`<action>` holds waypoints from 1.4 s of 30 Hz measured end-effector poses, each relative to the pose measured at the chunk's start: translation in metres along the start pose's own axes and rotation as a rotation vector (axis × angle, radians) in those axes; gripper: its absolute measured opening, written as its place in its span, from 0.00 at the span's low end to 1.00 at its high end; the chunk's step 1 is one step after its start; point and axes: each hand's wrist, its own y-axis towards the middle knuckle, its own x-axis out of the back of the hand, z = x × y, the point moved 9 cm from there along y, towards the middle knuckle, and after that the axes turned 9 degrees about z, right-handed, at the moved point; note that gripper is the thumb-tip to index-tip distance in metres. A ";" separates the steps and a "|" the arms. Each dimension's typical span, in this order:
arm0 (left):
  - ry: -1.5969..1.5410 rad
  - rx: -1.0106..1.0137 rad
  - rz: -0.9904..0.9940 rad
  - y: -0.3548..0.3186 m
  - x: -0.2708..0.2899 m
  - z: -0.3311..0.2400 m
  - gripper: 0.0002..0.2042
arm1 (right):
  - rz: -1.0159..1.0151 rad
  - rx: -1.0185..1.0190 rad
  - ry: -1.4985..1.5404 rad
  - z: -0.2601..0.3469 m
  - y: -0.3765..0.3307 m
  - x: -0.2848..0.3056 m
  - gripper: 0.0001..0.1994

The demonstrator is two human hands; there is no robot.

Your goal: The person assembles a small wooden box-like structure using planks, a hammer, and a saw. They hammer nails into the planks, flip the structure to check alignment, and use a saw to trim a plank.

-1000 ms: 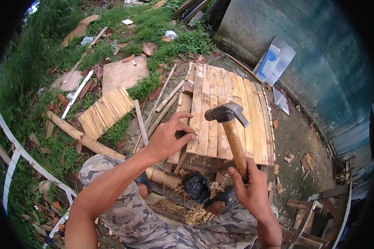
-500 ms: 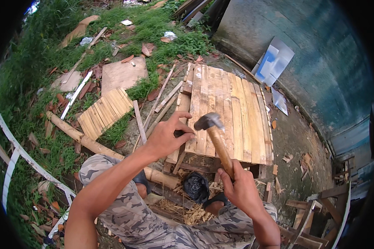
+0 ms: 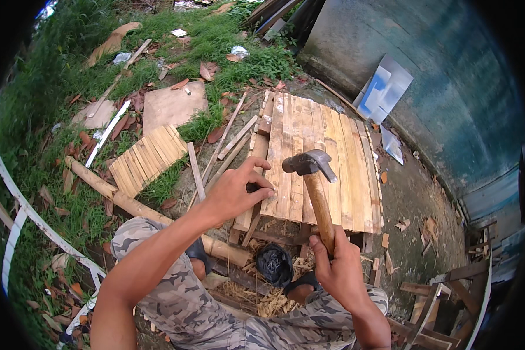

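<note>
My right hand (image 3: pixel 339 263) grips the wooden handle of a claw hammer (image 3: pixel 318 198), its dark metal head raised above a panel of bamboo slats (image 3: pixel 345 169). At the panel's near left corner my left hand (image 3: pixel 236 189) rests with thumb and a finger pinched together against the edge slat. Whatever is between those fingertips is too small to make out. The slats lie side by side over a wooden frame (image 3: pixel 261 146), part of which shows along the left side.
A bamboo pole (image 3: pixel 116 195) lies to the left, beside a small bundle of slats (image 3: pixel 149 160). Between my feet sits a black plastic-lined container (image 3: pixel 274 264) among wood shavings (image 3: pixel 280 303). Loose sticks (image 3: pixel 236 138) lie left of the panel; a painted wall (image 3: pixel 414 76) rises at right.
The hammer has moved up and slightly right, away from my left hand, its head now turned more sideways. My left hand stays at the same slat corner.
</note>
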 end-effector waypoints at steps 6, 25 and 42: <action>0.003 -0.020 0.034 0.003 0.000 -0.003 0.25 | -0.010 -0.096 -0.031 -0.004 0.000 0.003 0.08; 0.225 0.356 -0.054 0.086 0.012 0.056 0.60 | -0.010 -0.135 0.011 -0.014 -0.014 0.005 0.10; -0.158 0.534 -0.038 0.069 -0.019 0.079 0.76 | 0.015 -0.110 -0.013 -0.002 -0.009 0.004 0.10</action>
